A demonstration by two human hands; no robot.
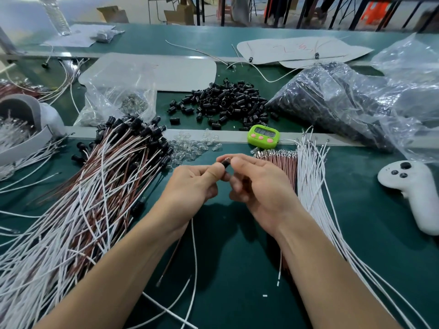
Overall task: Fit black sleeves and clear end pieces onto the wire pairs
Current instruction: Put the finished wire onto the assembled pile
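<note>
Both hands meet over the green mat. My left hand (192, 186) pinches a wire pair (194, 245), one white and one brown wire, which hangs down toward me. My right hand (259, 184) pinches a black sleeve (225, 164) at the fingertips, touching the left thumb. Loose black sleeves (225, 103) lie heaped behind. Clear end pieces (190, 146) are scattered just beyond my hands. A big fan of finished wire pairs (95, 181) with black sleeves lies to the left. Bare brown wires (280, 162) and white wires (313, 186) lie to the right.
A green timer (263, 136) stands behind my hands. A white controller (413, 188) lies at the right. Plastic bags of black sleeves (332, 103) and clear pieces (118, 98) sit at the back. A grey tray (21, 129) with wires is at far left.
</note>
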